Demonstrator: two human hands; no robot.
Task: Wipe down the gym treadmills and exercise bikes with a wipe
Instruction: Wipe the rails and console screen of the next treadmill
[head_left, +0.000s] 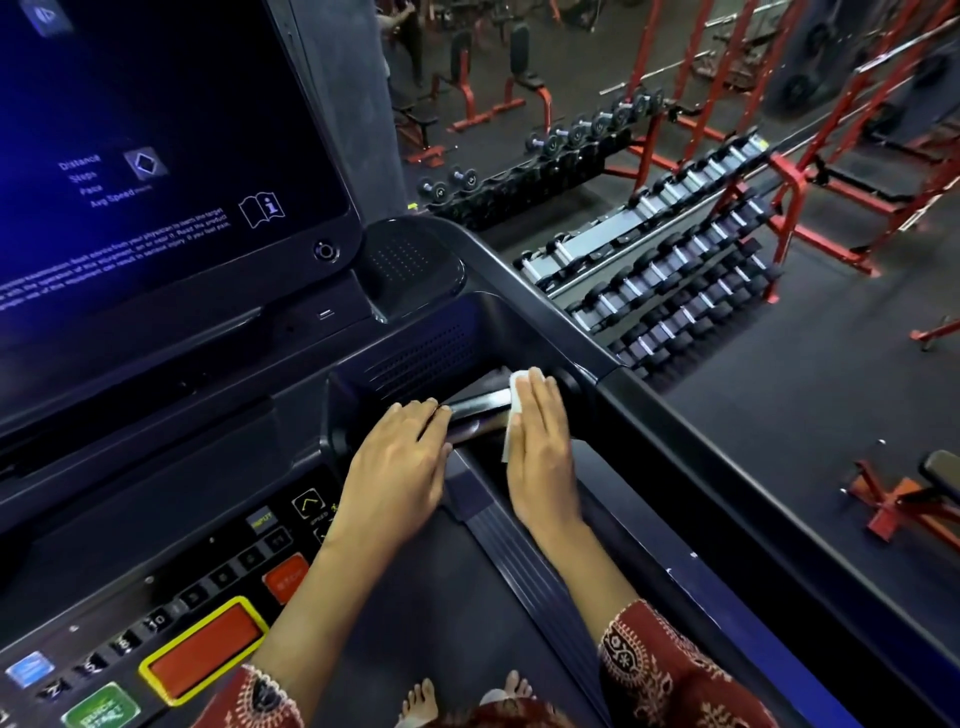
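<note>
I stand on a dark treadmill (649, 426) and look down at its console. My right hand (540, 447) lies flat with straight fingers on a white wipe (515, 405), pressing it onto the metal handlebar (478, 402) at the console's right side. Only the wipe's left edge shows from under the palm. My left hand (400, 457) rests on the same handlebar a little to the left, fingers laid over it. The large screen (156, 156) glows blue at the upper left.
The button panel (171, 639) with a red stop pad and a green quick-start key lies at lower left. Dumbbell racks (665, 270) and red weight frames (810, 156) fill the gym floor to the right. My bare feet (421, 699) show on the belt below.
</note>
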